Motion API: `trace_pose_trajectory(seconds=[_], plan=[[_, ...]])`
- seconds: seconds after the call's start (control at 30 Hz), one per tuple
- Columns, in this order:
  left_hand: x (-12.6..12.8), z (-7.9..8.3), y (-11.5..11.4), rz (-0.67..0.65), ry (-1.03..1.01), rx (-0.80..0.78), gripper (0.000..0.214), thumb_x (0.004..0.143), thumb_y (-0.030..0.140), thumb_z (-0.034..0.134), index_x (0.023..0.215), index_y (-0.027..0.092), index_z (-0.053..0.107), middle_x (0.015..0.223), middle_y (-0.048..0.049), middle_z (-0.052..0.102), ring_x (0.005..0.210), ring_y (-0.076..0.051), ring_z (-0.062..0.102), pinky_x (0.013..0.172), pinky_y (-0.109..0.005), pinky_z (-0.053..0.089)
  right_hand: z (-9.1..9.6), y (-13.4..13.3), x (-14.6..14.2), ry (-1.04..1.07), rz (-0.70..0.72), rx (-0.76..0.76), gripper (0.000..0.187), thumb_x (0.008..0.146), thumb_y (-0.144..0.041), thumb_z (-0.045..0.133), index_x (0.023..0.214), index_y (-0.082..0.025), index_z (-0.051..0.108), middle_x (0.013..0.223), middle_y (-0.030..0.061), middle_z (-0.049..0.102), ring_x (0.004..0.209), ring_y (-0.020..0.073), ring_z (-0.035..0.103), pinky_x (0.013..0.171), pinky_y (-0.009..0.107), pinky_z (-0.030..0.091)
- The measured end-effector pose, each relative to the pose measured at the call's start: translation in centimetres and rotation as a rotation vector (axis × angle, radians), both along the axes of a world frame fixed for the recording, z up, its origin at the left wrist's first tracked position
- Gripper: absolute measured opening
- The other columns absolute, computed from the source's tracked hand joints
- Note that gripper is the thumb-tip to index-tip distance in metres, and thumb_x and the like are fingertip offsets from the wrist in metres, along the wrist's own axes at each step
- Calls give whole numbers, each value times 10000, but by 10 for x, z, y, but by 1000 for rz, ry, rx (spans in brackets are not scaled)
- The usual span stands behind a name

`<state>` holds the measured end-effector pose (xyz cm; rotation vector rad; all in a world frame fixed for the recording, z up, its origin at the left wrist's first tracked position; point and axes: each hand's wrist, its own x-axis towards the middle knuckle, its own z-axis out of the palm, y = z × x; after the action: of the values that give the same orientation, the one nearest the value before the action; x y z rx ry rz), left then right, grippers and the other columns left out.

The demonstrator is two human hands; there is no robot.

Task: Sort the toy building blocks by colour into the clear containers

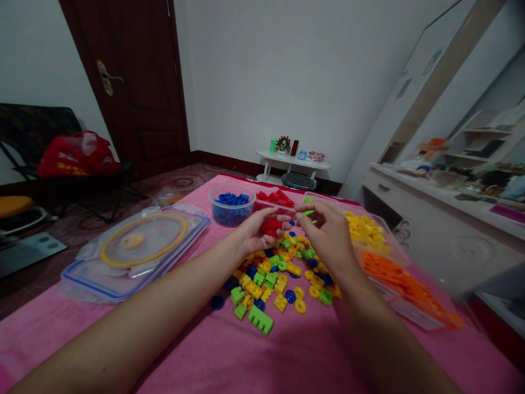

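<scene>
My left hand [262,232] is cupped, palm up, around several red building blocks [270,225] above the middle of the table. Close to its right, my right hand [328,224] has thumb and forefinger brought together; anything between them is too small to make out. Under both hands spreads a loose pile of yellow, green and blue building blocks [281,284]. Just beyond my left hand stand a round tub of blue blocks [232,210] and a clear box with red blocks [275,198]. Green blocks [308,203] show in a container partly hidden behind my right hand.
At the right sit a container of yellow blocks [367,232] and one of orange pieces [410,287]. Stacked clear lids [139,246] lie at the left on the pink tablecloth [184,350]. A cluttered cabinet [435,219] stands to the right, a white shelf [293,158] by the wall.
</scene>
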<state>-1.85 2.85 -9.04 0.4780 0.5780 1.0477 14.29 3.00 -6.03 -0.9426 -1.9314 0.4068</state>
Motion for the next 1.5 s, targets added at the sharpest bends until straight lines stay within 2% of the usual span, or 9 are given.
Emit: trace_pose_trajectory(seconds=[0.07,0.27,0.43,0.57,0.77,0.93,1.03,1.2,1.5], plan=[[-13,6,3,81,-30,24,160,819,218,477,825,91,575,642,-51,557,399,-58,449,278,-102,226,-11,-6,-9,-64,26,35,164,800,-207,490,862,-167,637,865,42,650,734,137,587,665,246,447],[-40,23,3,222,-87,50,89,778,130,453,759,110,537,643,-49,528,414,-56,424,285,-103,212,-43,-41,-38,-621,455,107,375,840,-363,546,1194,-240,557,1169,71,578,1132,219,464,979,389,321],[-44,26,3,230,-81,56,78,762,102,449,756,122,524,658,-44,532,409,-49,409,290,-99,210,-52,-40,-34,-833,437,58,478,918,-469,344,1329,-250,448,1389,102,416,1309,269,287,1039,469,224],[-47,27,4,233,-63,80,74,757,97,455,769,128,521,656,-35,534,411,-52,410,291,-100,216,-38,-21,-17,-938,366,-31,396,902,-368,417,1272,-277,521,1360,71,467,1213,229,431,988,381,309],[-51,29,4,239,-81,65,58,747,96,466,757,125,515,612,-18,506,403,-51,405,290,-104,199,-9,-22,-13,-1058,125,-69,230,807,-196,489,864,-167,709,915,111,673,890,228,588,820,343,394],[-52,30,4,220,-88,101,51,745,99,471,723,130,505,618,-17,508,402,-49,407,298,-116,228,-28,-50,-43,-674,464,156,324,822,-129,468,1109,-202,599,1152,52,596,1072,178,499,970,313,323],[-52,30,4,233,-86,101,38,737,104,494,717,129,515,626,-21,521,402,-45,409,297,-114,220,-46,-67,-60,-661,622,147,338,841,-239,516,1174,-181,528,1201,70,554,1139,198,438,1007,341,295],[-52,27,6,244,-78,83,49,733,100,493,736,126,534,633,-29,545,407,-48,425,296,-108,219,-57,-69,-67,-743,578,165,241,852,-223,491,1081,-196,564,1082,73,563,1045,205,455,929,345,335],[-46,25,5,239,-75,51,73,753,105,468,743,118,540,614,-32,536,403,-52,423,291,-104,209,-32,-34,-32,-933,340,76,131,738,-126,510,795,-184,612,828,45,636,813,165,541,712,269,328]])
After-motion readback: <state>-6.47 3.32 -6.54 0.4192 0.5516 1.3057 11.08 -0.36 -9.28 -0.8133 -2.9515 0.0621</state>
